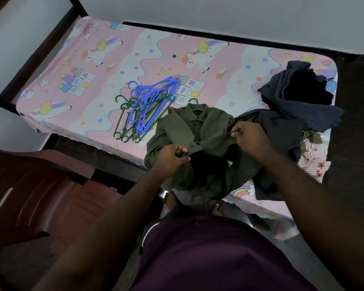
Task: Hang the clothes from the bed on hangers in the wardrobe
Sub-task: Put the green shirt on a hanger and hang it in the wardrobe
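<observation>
Now both hands, left hand [172, 157] and right hand [248, 137], grip the green shirt [198, 127].

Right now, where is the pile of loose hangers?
In the head view, the pile of hangers lies on the bed, left of centre, directly beside the left shoulder side of the olive shirt.

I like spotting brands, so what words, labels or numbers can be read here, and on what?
Neck label in the collar of the olive polo shirt: too small and blurred to read.
Small white tag lower on the shirt: unreadable.
Unicorn bedsheet: pictures only, no words.
</observation>
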Tool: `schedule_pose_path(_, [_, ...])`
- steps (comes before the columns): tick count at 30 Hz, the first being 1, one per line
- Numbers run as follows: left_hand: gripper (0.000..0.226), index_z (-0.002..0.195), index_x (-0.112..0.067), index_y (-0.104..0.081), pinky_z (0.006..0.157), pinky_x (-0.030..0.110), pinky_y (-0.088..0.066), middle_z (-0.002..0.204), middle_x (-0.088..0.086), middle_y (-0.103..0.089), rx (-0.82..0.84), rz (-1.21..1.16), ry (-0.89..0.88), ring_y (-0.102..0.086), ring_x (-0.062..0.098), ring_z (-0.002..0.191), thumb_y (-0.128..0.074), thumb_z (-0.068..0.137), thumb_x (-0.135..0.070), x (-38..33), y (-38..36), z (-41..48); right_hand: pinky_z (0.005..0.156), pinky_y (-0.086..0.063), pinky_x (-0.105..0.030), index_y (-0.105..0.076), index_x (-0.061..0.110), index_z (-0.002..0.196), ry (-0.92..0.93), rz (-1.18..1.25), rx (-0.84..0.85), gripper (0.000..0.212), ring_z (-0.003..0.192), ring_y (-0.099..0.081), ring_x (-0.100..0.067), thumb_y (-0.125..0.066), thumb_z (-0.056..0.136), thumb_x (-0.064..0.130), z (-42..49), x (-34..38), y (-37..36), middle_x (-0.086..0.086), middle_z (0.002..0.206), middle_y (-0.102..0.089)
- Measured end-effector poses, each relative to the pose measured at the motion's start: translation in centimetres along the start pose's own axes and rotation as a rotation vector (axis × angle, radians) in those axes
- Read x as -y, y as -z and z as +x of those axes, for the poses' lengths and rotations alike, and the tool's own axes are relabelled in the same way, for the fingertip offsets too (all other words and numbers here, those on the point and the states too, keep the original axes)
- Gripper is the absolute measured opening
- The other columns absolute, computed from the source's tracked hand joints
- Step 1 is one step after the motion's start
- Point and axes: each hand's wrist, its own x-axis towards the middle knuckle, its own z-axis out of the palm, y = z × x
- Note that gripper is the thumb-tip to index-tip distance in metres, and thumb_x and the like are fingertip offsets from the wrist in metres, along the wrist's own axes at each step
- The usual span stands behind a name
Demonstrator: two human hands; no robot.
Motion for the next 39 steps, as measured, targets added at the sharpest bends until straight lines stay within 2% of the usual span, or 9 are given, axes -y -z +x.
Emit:
schedule_pose_path(11, [0.007,0.087,-0.007,-0.073,0.069,0.027,-0.045,0.088,0.006,-0.066,-0.155,0.347,-0.173,-0.057,0.014,0.073,-0.072,0.083,-0.012,-0.4,1.5,0.1,0.080,-0.046,-0.029,-0.069,0.006,0.093,-0.037,0.039,0.003,0.012,0.092,-0.064,-0.026,-0.060,0.092,0.014,-1.0,-0.3,0.6,-0.011,0.094,-0.071])
schedule_pose_path(14, [0.008,0.083,-0.007,-0.070,0.072,0.034,-0.055,0.079,0.005,-0.071,-0.113,0.230,-0.102,-0.064,0.016,0.071,-0.075,0.082,-0.013,-1.5,2.3,-0.3,0.077,-0.045,-0.028,-0.068,0.007,0.090,-0.039,0.035,0.016,0.011,0.089,-0.063,-0.025,-0.061,0.089,0.016,-0.8,-0.5,0.9,-0.008,0.091,-0.070])
schedule_pose_path(16, [0.009,0.083,-0.007,-0.067,0.064,0.023,-0.054,0.075,0.003,-0.069,-0.112,-0.036,-0.031,-0.063,0.007,0.064,-0.075,0.082,-0.012,-3.1,3.2,-1.0,0.070,-0.041,-0.024,-0.066,0.009,0.085,-0.057,0.108,0.002,0.009,0.079,-0.060,-0.018,-0.061,0.088,0.015,-0.9,-0.1,1.4,-0.003,0.083,-0.067])
schedule_pose_path(19, [0.012,0.081,-0.008,-0.064,0.058,0.017,-0.051,0.072,0.003,-0.065,-0.052,-0.478,0.039,-0.060,0.005,0.058,-0.075,0.082,-0.005,-5.9,3.9,-2.0,0.055,-0.037,-0.022,-0.063,0.000,0.079,-0.159,0.475,-0.089,0.015,0.062,-0.047,-0.013,-0.061,0.086,0.014,-1.8,1.3,1.5,-0.004,0.069,-0.057])
schedule_pose_path(21, [0.014,0.078,-0.007,-0.062,0.055,0.018,-0.050,0.068,0.006,-0.063,0.000,-0.435,0.043,-0.056,0.007,0.054,-0.076,0.080,-0.003,-6.7,3.0,-2.7,0.057,-0.035,-0.026,-0.059,-0.009,0.081,-0.252,0.738,-0.076,0.022,0.066,-0.042,-0.016,-0.061,0.084,0.013,-2.9,2.3,0.5,-0.011,0.071,-0.051])
schedule_pose_path(23, [0.017,0.076,-0.006,-0.061,0.052,0.020,-0.049,0.062,0.006,-0.061,0.037,-0.295,0.052,-0.053,0.008,0.050,-0.079,0.077,-0.005,-6.5,1.1,-3.5,0.059,-0.034,-0.031,-0.063,-0.004,0.083,-0.327,0.902,0.073,0.020,0.071,-0.042,-0.020,-0.064,0.077,0.015,-4.4,3.2,-1.2,-0.013,0.074,-0.049])
schedule_pose_path(27, [0.017,0.074,-0.009,-0.064,0.052,0.021,-0.049,0.057,0.001,-0.062,0.041,-0.221,0.069,-0.055,0.009,0.049,-0.081,0.076,-0.008,-4.9,-2.2,-5.1,0.058,-0.036,-0.031,-0.062,0.004,0.086,-0.394,0.960,0.342,0.020,0.068,-0.044,-0.025,-0.066,0.073,0.020,-7.4,3.8,-3.7,-0.015,0.074,-0.049])
schedule_pose_path(29, [0.012,0.077,-0.008,-0.067,0.054,0.017,-0.048,0.060,0.000,-0.064,0.046,-0.239,0.053,-0.056,0.004,0.050,-0.077,0.079,-0.003,-4.4,-2.9,-5.7,0.056,-0.037,-0.029,-0.061,0.007,0.076,-0.393,0.957,0.356,0.009,0.061,-0.046,-0.021,-0.065,0.082,0.012,-8.1,3.6,-4.4,-0.012,0.066,-0.051])
schedule_pose_path(39, [0.005,0.091,-0.003,-0.066,0.064,0.022,-0.057,0.075,0.009,-0.067,0.054,-0.361,0.080,-0.066,0.008,0.061,-0.062,0.091,0.000,-4.9,-2.1,-6.7,0.053,-0.041,-0.016,-0.067,0.013,0.072,-0.220,0.972,0.329,0.017,0.057,-0.052,-0.004,-0.067,0.087,0.005,-8.9,4.0,-4.1,0.004,0.060,-0.060])
